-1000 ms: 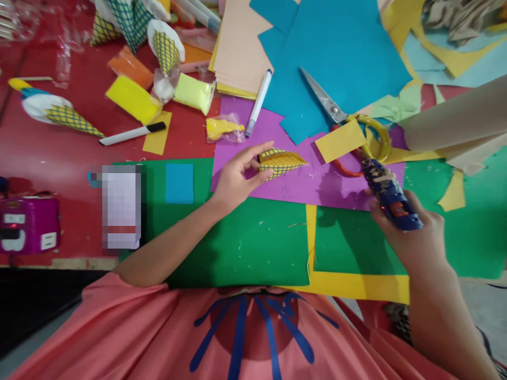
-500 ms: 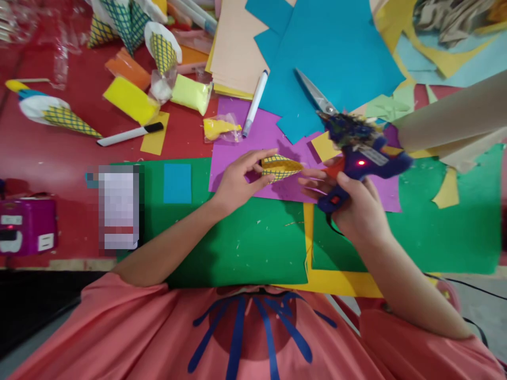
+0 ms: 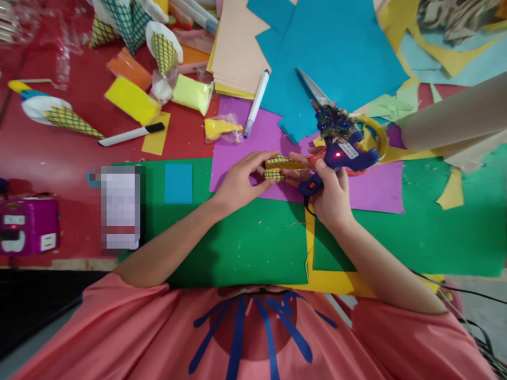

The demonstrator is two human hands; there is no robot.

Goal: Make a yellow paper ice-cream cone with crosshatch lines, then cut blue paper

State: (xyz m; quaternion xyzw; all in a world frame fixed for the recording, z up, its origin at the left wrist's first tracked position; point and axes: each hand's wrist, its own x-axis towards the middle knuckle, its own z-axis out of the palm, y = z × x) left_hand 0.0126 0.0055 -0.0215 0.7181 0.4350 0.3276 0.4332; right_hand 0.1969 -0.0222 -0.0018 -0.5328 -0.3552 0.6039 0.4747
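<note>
A small paper cone (image 3: pixel 274 173), yellow with a dark green grid, is pinched at its wide end between the thumb and fingers of my left hand (image 3: pixel 235 182). A lengthwise opening shows along it. My right hand (image 3: pixel 332 203) is closed around the grip of a dark blue hot glue gun (image 3: pixel 348 149) with a glowing red light. The fingers of that hand reach to the narrow end of the cone and hide its tip. Behind the glue gun lie scissors (image 3: pixel 311 84), blades pointing away and partly covered. Beneath both hands is a purple sheet (image 3: pixel 372 190).
Green sheets (image 3: pixel 237 237) lie along the front. A phone (image 3: pixel 121 206) and a purple box (image 3: pixel 29 227) stand left. Clay packs (image 3: pixel 132 100), markers (image 3: pixel 257 103) and finished cone shapes (image 3: pixel 65 116) lie behind. A pale roll (image 3: pixel 455 116) reaches in from the right.
My right hand has moved left with the glue gun, and its fingers now overlap the cone's narrow end. A yellow ring has come into view behind the gun. My left hand stays in place.
</note>
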